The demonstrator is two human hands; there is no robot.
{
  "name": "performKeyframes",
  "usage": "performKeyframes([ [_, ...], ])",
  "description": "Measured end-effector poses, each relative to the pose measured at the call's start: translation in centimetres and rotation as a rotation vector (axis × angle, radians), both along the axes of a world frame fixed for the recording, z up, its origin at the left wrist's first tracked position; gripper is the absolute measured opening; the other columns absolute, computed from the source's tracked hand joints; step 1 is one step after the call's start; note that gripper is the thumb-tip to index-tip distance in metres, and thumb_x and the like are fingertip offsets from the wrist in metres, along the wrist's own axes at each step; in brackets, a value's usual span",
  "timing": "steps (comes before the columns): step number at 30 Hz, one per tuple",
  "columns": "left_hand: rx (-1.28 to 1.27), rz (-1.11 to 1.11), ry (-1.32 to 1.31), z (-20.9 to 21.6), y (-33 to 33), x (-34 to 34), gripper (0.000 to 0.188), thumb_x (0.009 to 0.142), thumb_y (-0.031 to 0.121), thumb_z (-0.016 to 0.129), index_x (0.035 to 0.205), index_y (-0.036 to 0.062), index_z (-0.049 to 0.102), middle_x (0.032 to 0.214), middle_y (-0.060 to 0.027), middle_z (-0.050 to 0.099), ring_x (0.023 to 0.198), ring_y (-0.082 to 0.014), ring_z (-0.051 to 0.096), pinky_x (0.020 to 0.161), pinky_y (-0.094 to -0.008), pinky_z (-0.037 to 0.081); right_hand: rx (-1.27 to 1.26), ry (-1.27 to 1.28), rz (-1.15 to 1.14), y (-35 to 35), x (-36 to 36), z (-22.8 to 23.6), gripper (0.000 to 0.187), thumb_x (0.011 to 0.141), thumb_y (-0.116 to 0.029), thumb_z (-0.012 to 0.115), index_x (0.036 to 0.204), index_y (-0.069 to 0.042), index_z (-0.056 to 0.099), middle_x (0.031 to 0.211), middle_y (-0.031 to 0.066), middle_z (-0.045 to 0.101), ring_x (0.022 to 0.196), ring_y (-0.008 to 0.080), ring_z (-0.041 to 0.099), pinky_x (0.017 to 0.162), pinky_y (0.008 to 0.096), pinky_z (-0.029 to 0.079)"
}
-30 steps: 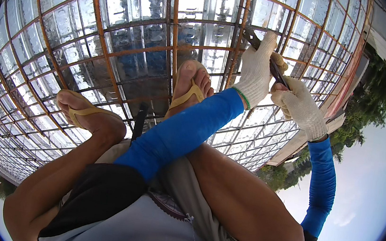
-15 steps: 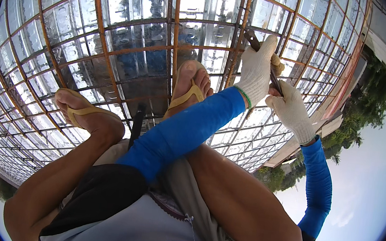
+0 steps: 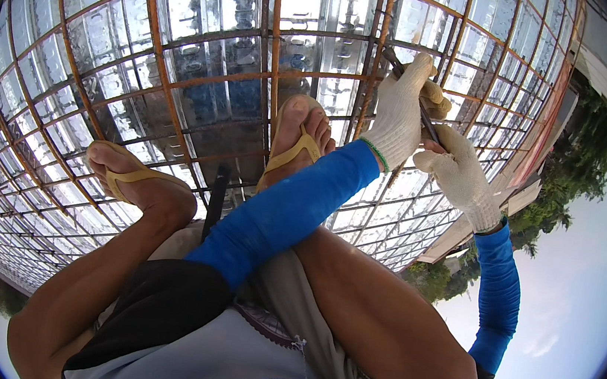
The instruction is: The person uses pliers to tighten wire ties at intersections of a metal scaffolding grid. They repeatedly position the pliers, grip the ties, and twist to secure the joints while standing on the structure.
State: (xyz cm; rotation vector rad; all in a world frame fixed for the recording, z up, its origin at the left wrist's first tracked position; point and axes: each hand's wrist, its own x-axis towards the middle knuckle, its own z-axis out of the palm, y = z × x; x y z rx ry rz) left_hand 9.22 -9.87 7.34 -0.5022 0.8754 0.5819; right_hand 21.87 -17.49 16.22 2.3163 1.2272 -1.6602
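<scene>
Both hands [image 3: 401, 107] hold the dark tool [image 3: 429, 124], now turned.

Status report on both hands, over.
Left hand gripping dark metal tool; right hand on its lower end. Tip near rusty rebar grid. Left hand hides tool's middle.

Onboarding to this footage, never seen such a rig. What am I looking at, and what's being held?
No machine here: these are a person's own two gloved hands. The view comes from a wide fisheye camera on their head, looking down, so straight lines bend near the rim. Below the sandalled feet is a grid of rusty bars over shiny sheets. The right hand grips a dark tool; the left hand seems to hold it too, but that grip is partly hidden.
</scene>
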Motion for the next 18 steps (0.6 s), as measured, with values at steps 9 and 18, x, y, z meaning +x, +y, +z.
performKeyframes([
  [9, 0.095, 0.036, 0.079, -0.5, -0.3, 0.9, 0.040, 0.095, 0.038, 0.084, 0.082, 0.0083, 0.060, 0.062, -0.0039, 0.060, 0.053, -0.0185, 0.065, 0.051, -0.0351, 0.056, -0.416, 0.425, -0.658, 2.0, 0.3, 0.7, 0.024, 0.107, -0.025, 0.057, 0.096, -0.004, 0.059, 0.061, -0.0071, 0.043, 0.042, 0.0054, 0.034, 0.036, 0.0266, 0.031],
  [18, -0.129, -0.031, 0.205, -0.1, 0.6, 2.7, 0.036, 0.107, 0.036, 0.062, 0.085, 0.0093, 0.054, 0.060, 0.0028, 0.045, 0.043, -0.0117, 0.044, 0.041, -0.0327, 0.037, 0.007, -0.007, -0.072, 0.2, -0.3, -0.1, 0.035, 0.099, -0.028, 0.071, 0.116, 0.002, 0.064, 0.073, 0.0129, 0.069, 0.060, 0.0259, 0.069, 0.055, 0.0380, 0.057],
])
